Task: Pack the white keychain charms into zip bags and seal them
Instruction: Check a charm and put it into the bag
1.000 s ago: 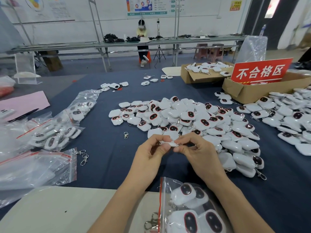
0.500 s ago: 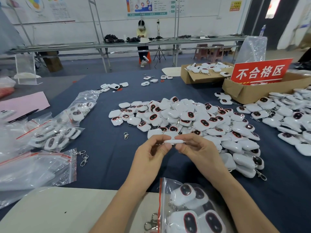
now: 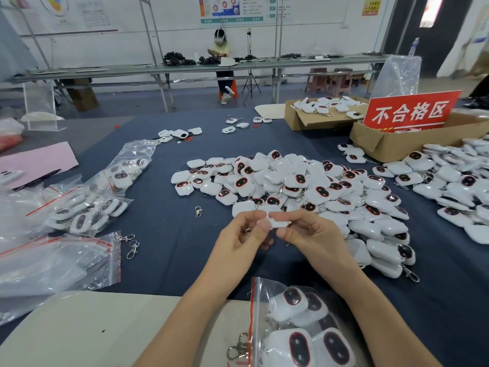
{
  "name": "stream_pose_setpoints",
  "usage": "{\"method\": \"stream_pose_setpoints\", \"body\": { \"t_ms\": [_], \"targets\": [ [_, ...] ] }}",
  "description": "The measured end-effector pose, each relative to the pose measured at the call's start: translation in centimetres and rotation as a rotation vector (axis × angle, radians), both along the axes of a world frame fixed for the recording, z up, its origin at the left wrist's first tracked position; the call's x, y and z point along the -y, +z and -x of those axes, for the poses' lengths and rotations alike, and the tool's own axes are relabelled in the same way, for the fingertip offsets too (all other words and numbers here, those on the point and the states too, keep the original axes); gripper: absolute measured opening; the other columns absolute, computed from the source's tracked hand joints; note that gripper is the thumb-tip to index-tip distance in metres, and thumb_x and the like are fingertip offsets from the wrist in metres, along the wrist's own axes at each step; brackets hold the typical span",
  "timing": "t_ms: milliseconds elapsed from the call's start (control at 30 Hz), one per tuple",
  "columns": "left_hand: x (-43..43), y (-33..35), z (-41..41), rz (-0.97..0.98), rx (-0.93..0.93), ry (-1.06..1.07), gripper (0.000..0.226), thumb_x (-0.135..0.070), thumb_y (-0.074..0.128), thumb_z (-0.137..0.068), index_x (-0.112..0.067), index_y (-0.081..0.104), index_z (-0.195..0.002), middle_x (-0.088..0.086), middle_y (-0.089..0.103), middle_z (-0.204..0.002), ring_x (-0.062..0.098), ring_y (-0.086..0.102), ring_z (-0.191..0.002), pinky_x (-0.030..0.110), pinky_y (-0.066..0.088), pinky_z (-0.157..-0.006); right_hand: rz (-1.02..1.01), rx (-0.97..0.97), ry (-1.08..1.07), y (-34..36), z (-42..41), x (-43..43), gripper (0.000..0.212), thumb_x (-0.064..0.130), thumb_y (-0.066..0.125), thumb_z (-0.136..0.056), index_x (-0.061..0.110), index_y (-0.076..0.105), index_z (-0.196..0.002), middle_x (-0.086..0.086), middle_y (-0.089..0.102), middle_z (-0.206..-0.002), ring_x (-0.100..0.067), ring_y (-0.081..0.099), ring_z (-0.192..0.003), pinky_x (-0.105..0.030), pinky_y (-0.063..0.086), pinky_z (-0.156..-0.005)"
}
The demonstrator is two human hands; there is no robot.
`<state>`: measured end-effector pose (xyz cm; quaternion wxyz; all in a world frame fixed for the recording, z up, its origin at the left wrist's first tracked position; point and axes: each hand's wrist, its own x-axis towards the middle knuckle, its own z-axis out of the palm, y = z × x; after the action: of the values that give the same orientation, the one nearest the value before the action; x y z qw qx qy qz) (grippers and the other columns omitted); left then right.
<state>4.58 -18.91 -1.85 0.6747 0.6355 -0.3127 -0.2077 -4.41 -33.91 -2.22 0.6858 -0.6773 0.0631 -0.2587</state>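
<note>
**One charm pinched in both hands, just short of the pile**

Bare blue table [image 3: 169, 260] left of the hands and ahead of the near beige board [image 3: 105, 335]. Crowded on the right by the main pile [image 3: 304, 181] of white charms and a second pile [image 3: 460, 186] at the right edge. Two cardboard boxes [image 3: 397, 147] far right, the nearer one carrying a red sign [image 3: 410, 109]. Three loose metal clasps [image 3: 198, 211] on open cloth. At least two filled zip bags [image 3: 87, 210] at left, beside flat empty bags [image 3: 53, 263]. One part-filled zip bag [image 3: 299, 321] at the near edge, between the forearms. Left hand [image 3: 239, 238] and right hand [image 3: 309, 237] over the cloth, fingers curled, each pinching an end of a single charm [image 3: 279, 223].
</note>
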Motion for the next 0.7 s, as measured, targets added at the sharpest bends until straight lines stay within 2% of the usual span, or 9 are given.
{"method": "stream_pose_setpoints", "body": {
  "t_ms": [100, 200, 333, 400, 500, 600, 700],
  "targets": [
    [0.1, -0.2, -0.32, -0.052, -0.01, -0.009, 0.028, -0.022, 0.059, -0.102, -0.021, 0.063, -0.129, -0.002, 0.073, -0.094, 0.008, 0.067, -0.084, 0.023, 0.056, -0.079, -0.035, -0.033, 0.039, -0.15, -0.17, -0.03, 0.031, -0.008, 0.072, -0.083, 0.017, 0.074, -0.102, 0.007, 0.075, -0.114, -0.01, 0.069, -0.11, -0.015, 0.052, -0.087],
    [0.07, -0.42, -0.51, -0.051, -0.009, 0.008, 0.029, -0.008, 0.061, -0.1, -0.026, 0.061, -0.123, -0.011, 0.073, -0.091, 0.009, 0.067, -0.083, 0.024, 0.055, -0.077, -0.025, -0.084, 0.018, 0.05, -0.23, -0.09, 0.037, 0.0, 0.076, -0.082, 0.018, 0.07, -0.114, 0.008, 0.075, -0.111, -0.012, 0.072, -0.101, -0.018, 0.055, -0.082],
    [0.12, -0.6, -0.57, -0.034, -0.006, 0.022, 0.027, -0.006, 0.065, -0.097, -0.031, 0.063, -0.108, -0.003, 0.073, -0.101, 0.016, 0.07, -0.083, 0.028, 0.058, -0.083, 0.038, -0.134, -0.078, 0.07, -0.18, -0.02, 0.026, 0.005, 0.077, -0.084, 0.022, 0.072, -0.103, 0.0, 0.078, -0.088, -0.01, 0.073, -0.077, -0.019, 0.056, -0.071],
    [0.13, -0.62, -0.64, -0.016, 0.0, 0.036, 0.026, -0.007, 0.068, -0.096, -0.033, 0.066, -0.1, -0.002, 0.074, -0.101, 0.017, 0.071, -0.083, 0.027, 0.059, -0.08, 0.036, -0.136, -0.078, 0.09, -0.07, -0.06, 0.022, 0.006, 0.078, -0.083, 0.022, 0.073, -0.097, -0.003, 0.078, -0.079, -0.008, 0.071, -0.072, -0.016, 0.054, -0.069],
    [0.08, -0.64, -0.82, -0.01, 0.015, 0.071, 0.019, -0.007, 0.071, -0.093, -0.026, 0.067, -0.095, 0.002, 0.076, -0.095, 0.018, 0.069, -0.077, 0.032, 0.059, -0.078, 0.055, -0.133, -0.056, 0.23, 0.07, -0.2, 0.02, 0.007, 0.08, -0.081, 0.025, 0.074, -0.088, -0.001, 0.077, -0.075, -0.005, 0.07, -0.07, -0.012, 0.051, -0.067],
    [0.0, -0.59, -0.89, -0.024, 0.028, 0.084, 0.02, -0.007, 0.073, -0.091, -0.026, 0.069, -0.088, 0.008, 0.077, -0.089, 0.018, 0.067, -0.074, 0.04, 0.058, -0.08, 0.087, -0.137, -0.059, 0.34, 0.14, -0.23, 0.026, 0.011, 0.082, -0.078, 0.036, 0.076, -0.081, -0.001, 0.077, -0.076, -0.006, 0.069, -0.069, -0.014, 0.052, -0.066],
    [-0.02, -0.49, -0.83, -0.031, 0.027, 0.105, 0.024, -0.005, 0.073, -0.091, -0.027, 0.069, -0.084, 0.013, 0.076, -0.088, 0.019, 0.066, -0.072, 0.049, 0.057, -0.082, 0.068, -0.138, -0.039, 0.41, 0.2, -0.35, 0.02, 0.026, 0.083, -0.069, 0.041, 0.076, -0.081, 0.0, 0.077, -0.077, -0.007, 0.07, -0.07, -0.016, 0.053, -0.067]
  ]
}}
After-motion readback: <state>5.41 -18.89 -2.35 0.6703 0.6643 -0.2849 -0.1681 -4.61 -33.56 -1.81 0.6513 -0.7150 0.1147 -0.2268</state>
